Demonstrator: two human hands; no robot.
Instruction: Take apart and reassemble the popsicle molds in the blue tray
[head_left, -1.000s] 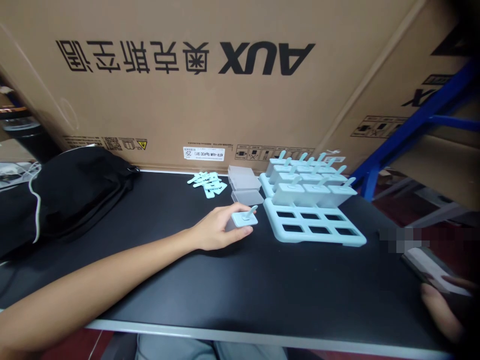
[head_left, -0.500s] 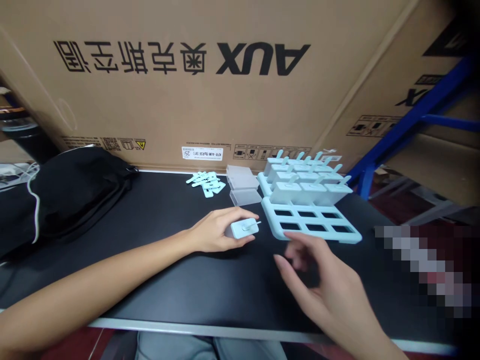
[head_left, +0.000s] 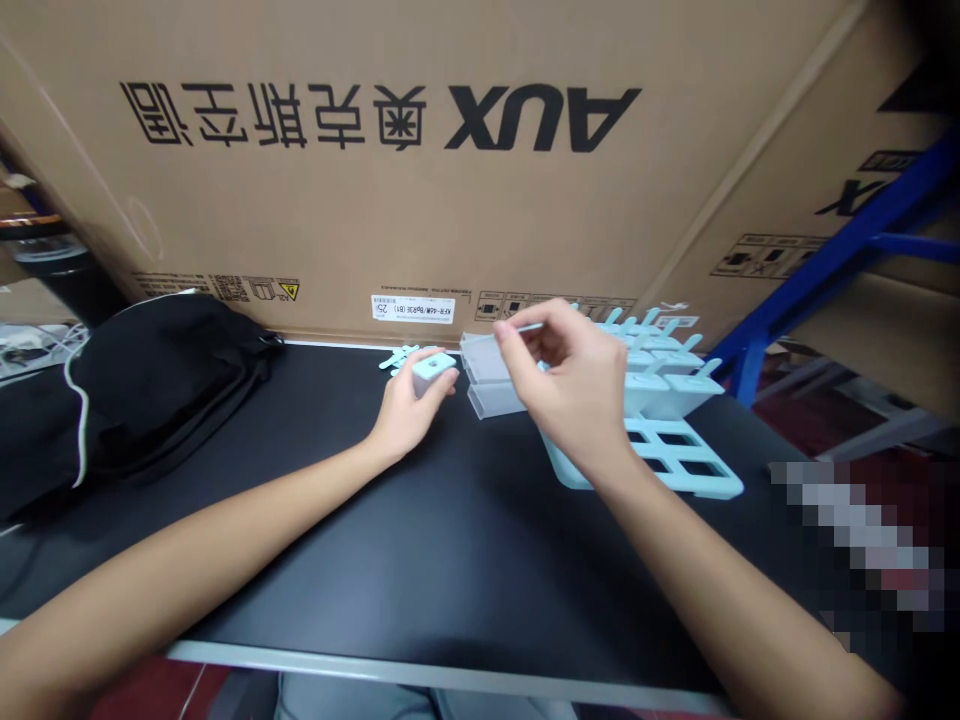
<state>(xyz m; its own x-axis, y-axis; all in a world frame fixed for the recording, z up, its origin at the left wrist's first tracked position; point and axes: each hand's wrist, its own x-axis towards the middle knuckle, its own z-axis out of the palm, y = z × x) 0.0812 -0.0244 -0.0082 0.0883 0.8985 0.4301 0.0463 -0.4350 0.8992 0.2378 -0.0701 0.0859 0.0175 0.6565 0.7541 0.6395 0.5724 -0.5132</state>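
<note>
My left hand (head_left: 399,412) is closed round a small popsicle mold (head_left: 435,367) with a light blue lid; a dark slot shows in the lid's top. In my right hand (head_left: 574,385), fingers are pinched on a thin light blue popsicle stick (head_left: 531,327), mostly hidden by the hand. Behind my left hand lies a pile of light blue sticks and lids (head_left: 393,358), partly covered. Two clear empty molds (head_left: 495,400) lie between my hands. Beyond my right wrist is a light blue popsicle rack (head_left: 716,487), with several stick-topped molds (head_left: 694,395) at its back.
The black table (head_left: 420,560) backs onto a large cardboard box (head_left: 315,220). A black bag (head_left: 165,390) with a white cord lies at the left, near a dark bottle (head_left: 60,265). A blue metal frame (head_left: 750,370) stands at the right.
My left hand has carried the mold back and left, toward the pile. The stick no longer stands in its lid. My right hand has moved up and left, from open to pinched on a stick.
</note>
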